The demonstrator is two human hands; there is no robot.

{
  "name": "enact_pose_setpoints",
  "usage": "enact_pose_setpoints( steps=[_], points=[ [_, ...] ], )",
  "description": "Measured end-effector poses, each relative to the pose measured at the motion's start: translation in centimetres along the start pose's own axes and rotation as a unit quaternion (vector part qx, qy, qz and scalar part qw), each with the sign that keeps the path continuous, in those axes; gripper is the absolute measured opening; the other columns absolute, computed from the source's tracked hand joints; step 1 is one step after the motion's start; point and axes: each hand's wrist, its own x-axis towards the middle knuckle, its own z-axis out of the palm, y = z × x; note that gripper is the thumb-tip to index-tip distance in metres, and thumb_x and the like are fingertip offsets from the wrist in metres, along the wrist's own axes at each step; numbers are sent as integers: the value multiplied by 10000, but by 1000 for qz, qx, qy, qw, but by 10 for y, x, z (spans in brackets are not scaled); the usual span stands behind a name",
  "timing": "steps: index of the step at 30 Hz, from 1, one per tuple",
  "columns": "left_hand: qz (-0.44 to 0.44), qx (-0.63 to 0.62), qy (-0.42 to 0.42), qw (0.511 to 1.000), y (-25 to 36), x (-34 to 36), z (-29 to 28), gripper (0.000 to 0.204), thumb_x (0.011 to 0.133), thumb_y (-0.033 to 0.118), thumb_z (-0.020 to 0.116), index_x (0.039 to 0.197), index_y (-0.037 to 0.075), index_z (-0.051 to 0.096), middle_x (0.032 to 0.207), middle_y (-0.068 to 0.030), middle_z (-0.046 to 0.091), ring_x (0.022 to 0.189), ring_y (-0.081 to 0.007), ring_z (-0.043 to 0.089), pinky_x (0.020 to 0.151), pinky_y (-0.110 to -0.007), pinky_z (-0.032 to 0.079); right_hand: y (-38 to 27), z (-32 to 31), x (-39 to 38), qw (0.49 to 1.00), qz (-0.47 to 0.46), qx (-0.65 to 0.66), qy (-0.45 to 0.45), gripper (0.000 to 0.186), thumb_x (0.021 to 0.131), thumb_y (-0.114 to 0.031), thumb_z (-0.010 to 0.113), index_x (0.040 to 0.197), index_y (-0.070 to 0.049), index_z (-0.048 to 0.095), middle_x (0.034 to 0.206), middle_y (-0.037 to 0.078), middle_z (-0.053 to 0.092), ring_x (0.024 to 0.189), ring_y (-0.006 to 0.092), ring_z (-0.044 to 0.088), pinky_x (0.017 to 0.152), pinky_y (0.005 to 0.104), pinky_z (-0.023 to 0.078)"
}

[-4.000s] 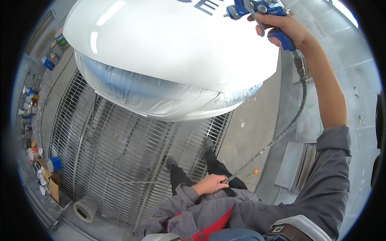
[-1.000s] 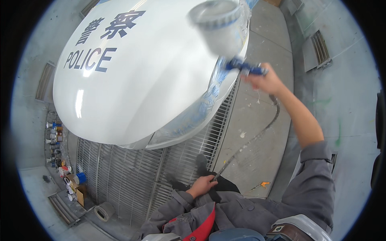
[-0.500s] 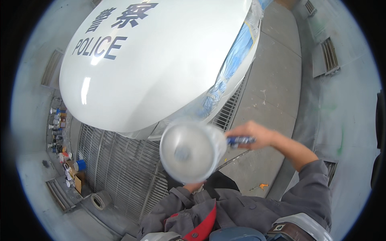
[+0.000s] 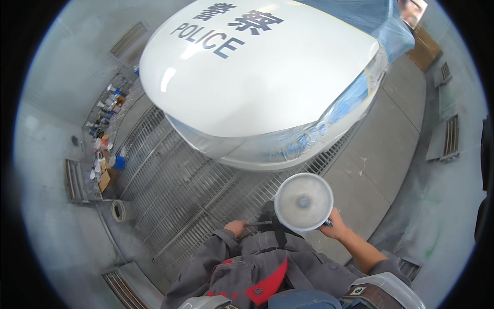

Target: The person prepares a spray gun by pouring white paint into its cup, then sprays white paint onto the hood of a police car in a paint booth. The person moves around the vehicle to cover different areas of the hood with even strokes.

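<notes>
My right hand (image 4: pixel 334 226) is closed round the handle of a paint spray gun, which is mostly hidden under its round translucent cup (image 4: pixel 294 206). The cup's pale lid has a small knob in the middle. To the left of it, my left hand (image 4: pixel 235 228) is closed on a thin dark hose (image 4: pixel 257 224) that runs across in front of my waist. Ahead of both hands stands a car with a glossy white hood (image 4: pixel 257 87) bearing dark lettering. Neither hand touches the car.
Clear and blue masking film (image 4: pixel 303 147) covers the car's front and side. Metal floor grating (image 4: pixel 175 190) runs below and left. Along the left wall stand several cans and cups, a blue can (image 4: pixel 117 162) and a whitish bucket (image 4: pixel 123 211). Wall vents (image 4: pixel 451 136) line the right.
The spray gun and my right hand have come lower and closer to my body. My left hand has come into view from behind the cup. The view has shifted, showing more of the car.
</notes>
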Motion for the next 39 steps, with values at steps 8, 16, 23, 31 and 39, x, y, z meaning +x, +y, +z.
enact_pose_setpoints(
  steps=[8,16,23,31,39],
  points=[
    [-94,-75,93,988,-35,-95,78,241,952,283,676,1064,79,735,1007,-193,733,988,-429,681,851,-514,535,46,34,-40,984,55,125,113,179,928,-146,763,1044,-19,710,788,37,663,650,121,609,603,307,494],
    [-209,-175,83,959,33,-174,378,311,923,349,741,1114,106,778,1018,-180,759,1000,-391,710,870,-515,547,31,-32,-162,951,56,278,121,274,1053,-263,617,1152,-7,619,758,35,588,594,103,535,546,267,420],
    [-154,-252,82,952,165,-218,463,306,905,318,741,1107,89,762,983,-165,764,936,-363,724,838,-469,551,28,-96,-255,942,81,276,170,244,1057,-206,614,1232,-38,586,1157,108,664,610,126,555,531,283,444],
    [-101,-206,-7,973,221,-173,512,336,895,342,746,1151,125,775,988,-165,774,933,-334,747,839,-447,566,53,-188,-303,943,65,261,196,242,1042,-265,620,1175,-64,631,885,38,633,590,77,522,528,255,391],
    [-183,-301,49,935,327,-71,506,268,902,248,762,1130,108,781,947,-89,777,887,-192,716,825,-371,548,185,-344,-287,914,140,298,235,427,1034,-216,638,1410,-41,535,1070,102,672,542,119,529,491,280,432]
  ],
)
